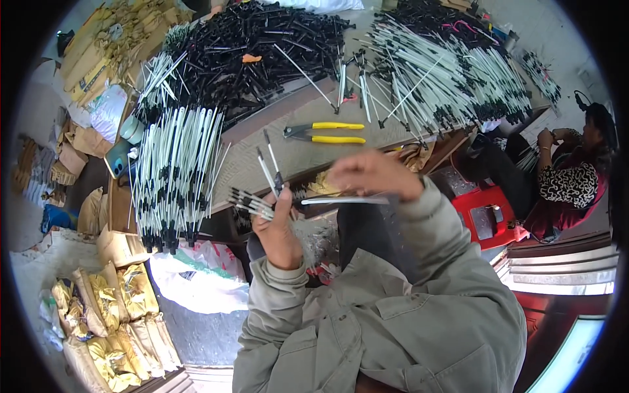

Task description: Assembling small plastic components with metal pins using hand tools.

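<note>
Rows of brown-and-yellow wrapped packages [121, 321] lie at far left, below a worktable [262, 131]. On the table's left side, a thick bundle of white rods [180, 170] with black fittings reaches over the near edge, beside a broad heap of black parts [268, 49] topped by an orange scrap [251, 58]. At center, a seated worker in a gray-green jacket [393, 321] holds a cluster of slim white pieces [249, 202] in the left hand [280, 229], thumb and fingers clamped on them; dark-tipped ends fan out to the left and a couple point upward. Yellow-handled pliers [335, 125] rest on the tabletop beyond. The right hand [377, 173] is blurred above a pale strip [344, 200] over the lap; whether its fingers grip the strip or stand apart cannot be told. Farther right, many white rods with black ends [429, 75] lie piled across the table, above a red plastic stool [466, 209]. At far right, another person in a patterned sleeve [569, 178] sits near the table.
</note>
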The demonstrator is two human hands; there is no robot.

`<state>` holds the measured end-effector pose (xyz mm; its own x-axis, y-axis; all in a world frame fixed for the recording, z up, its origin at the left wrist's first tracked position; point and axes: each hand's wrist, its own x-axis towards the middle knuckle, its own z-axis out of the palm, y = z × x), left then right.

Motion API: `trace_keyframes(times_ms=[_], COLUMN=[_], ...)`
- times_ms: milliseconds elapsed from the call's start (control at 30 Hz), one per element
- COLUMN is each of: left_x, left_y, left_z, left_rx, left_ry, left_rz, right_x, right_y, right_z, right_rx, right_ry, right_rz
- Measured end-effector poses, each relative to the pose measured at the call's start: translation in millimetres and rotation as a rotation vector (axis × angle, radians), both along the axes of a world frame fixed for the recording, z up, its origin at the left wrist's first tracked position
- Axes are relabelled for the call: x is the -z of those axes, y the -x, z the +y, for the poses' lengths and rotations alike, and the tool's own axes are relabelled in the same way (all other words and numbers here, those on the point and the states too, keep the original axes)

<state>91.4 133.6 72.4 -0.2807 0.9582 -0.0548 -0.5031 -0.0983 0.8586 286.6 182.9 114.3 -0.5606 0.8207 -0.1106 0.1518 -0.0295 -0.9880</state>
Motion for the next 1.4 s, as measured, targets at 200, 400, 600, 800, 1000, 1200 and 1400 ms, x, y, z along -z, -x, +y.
trace_keyframes(times_ms=[200,400,600,800,1000,1200,1400], left_x=[2,5,-7,-12,-16,-10,-5], left_y=[8,29,29,38,15,7,10], left_z=[-9,-7,-14,-23,-16,-19,-19], left_rx=[0.026,-0.036,0.065,0.190,0.034,-0.027,-0.105], left_ry=[0.065,-0.066,-0.017,-0.066,-0.016,-0.048,-0.124], left_rz=[0.040,0.060,-0.145,-0.081,-0.059,-0.147,0.132], right_x=[39,62,63,33,18,29,36], right_y=[-27,-39,-43,-29,27,48,47], right_z=[171,214,206,107,-50,-101,-110], right_rx=[0.636,0.871,1.026,0.759,0.497,0.352,0.332], right_ry=[-0.773,-0.555,-0.491,-0.472,-0.671,-1.021,-1.037], right_rz=[-0.853,-0.918,-0.755,-0.148,-0.428,-0.644,-0.585])
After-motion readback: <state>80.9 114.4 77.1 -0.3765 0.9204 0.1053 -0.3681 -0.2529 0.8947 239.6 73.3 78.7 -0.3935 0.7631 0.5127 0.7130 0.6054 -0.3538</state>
